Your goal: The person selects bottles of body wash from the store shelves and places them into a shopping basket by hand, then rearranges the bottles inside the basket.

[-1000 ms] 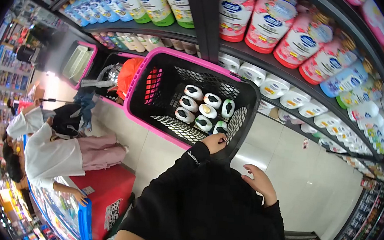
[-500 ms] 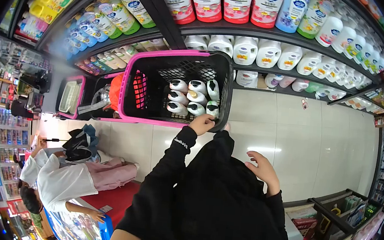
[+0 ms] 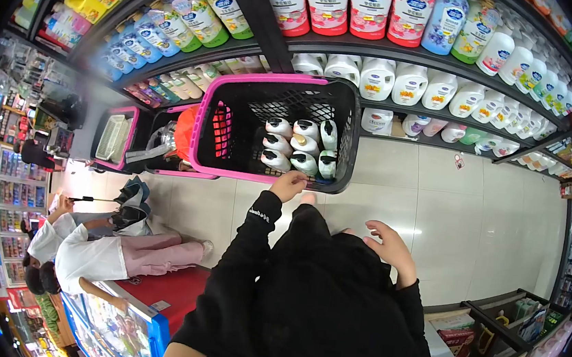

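Note:
A black shopping basket with a pink rim [image 3: 245, 175] stands in front of me. Inside it, several white bottles [image 3: 275, 143] with dark tops are grouped in rows toward the right end; one bottle [image 3: 304, 144] shows a beige top. My left hand [image 3: 288, 186] is at the basket's near rim, just below the bottles. Its fingers are bent and close together, with nothing visible in them; whether it touches the rim I cannot tell. Over the floor to the right hangs my right hand [image 3: 391, 249], fingers apart and holding nothing.
Shelves of detergent bottles [image 3: 370, 7] and white jugs [image 3: 377, 80] run behind the basket. More pink-edged baskets [image 3: 131, 137] stand left, one with a red-orange item [image 3: 185, 132]. People [image 3: 92, 256] are at lower left beside a blue-edged display case [image 3: 157, 342]. A low bin [image 3: 478, 328] stands lower right.
My left hand has drawn back from the corner bottle to the basket's near rim, moving leftward along it. The bottles stay in place. The view has shifted slightly; my right hand stays open.

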A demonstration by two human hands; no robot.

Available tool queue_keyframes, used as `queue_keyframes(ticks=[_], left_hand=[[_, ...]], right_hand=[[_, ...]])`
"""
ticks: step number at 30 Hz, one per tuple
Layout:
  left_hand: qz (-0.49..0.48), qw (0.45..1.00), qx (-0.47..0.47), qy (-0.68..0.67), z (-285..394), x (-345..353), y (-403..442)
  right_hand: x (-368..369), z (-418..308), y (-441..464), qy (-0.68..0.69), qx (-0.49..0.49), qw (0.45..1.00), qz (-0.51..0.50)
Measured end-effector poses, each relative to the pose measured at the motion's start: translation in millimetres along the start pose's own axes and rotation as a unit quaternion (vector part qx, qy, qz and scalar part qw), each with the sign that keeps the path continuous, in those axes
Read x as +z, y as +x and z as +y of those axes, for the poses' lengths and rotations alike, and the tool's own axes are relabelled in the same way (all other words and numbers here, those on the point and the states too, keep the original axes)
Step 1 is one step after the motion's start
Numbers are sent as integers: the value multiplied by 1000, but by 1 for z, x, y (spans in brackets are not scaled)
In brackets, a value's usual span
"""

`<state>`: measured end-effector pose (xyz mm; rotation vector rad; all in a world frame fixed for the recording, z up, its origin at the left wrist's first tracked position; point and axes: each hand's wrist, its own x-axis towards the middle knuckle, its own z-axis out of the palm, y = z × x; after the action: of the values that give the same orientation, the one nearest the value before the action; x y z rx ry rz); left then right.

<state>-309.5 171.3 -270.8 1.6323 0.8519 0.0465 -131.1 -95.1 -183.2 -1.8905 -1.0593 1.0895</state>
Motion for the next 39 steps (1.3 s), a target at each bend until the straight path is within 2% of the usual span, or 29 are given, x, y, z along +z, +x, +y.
queue_keyframes(ticks=[7, 14, 17, 21, 24, 26, 28, 29, 30, 32, 34, 36, 37, 38, 39], left_hand=[[63, 997, 47, 29, -15, -39, 4], [61, 998, 4, -21, -61, -108, 32], [45, 998, -12, -29, -80, -141, 48], [45, 998, -27, -34, -113, -171, 78], [52, 992, -74, -85, -136, -184, 104], [72, 959, -107, -252, -157, -186, 126], [97, 934, -182, -291, -160, -193, 146], [114, 912, -215, -332, -158, -198, 154], [130, 886, -246, -371, -161, -199, 164], [152, 868, -250, -402, -171, -199, 185], [174, 848, -256, -431, -189, -194, 206], [199, 876, -245, -365, -216, -182, 228], [234, 936, -210, -160, -226, -177, 239], [235, 933, -214, -169, -230, -174, 248], [260, 922, -220, -185, -227, -173, 253]], right_hand=[[16, -22, 46, -34, 13, 998, -53], [60, -59, 129, -46, 15, 992, -118], [80, -77, 169, -164, -56, 976, -133], [107, -85, 223, -243, -76, 955, -153], [119, -96, 263, -246, -26, 944, -220], [128, -89, 288, -258, -34, 937, -234], [136, -77, 313, -250, -15, 939, -238], [140, -58, 322, -244, -50, 945, -213], [144, -53, 336, -250, -34, 943, -217], [154, -28, 362, -236, 41, 942, -236], [164, -3, 382, -147, 78, 962, -215], [176, 12, 401, -107, 152, 968, -169], [183, 29, 409, -17, 165, 976, -140], [189, 63, 415, -16, 129, 987, -98], [191, 56, 423, 5, 165, 983, -75]])
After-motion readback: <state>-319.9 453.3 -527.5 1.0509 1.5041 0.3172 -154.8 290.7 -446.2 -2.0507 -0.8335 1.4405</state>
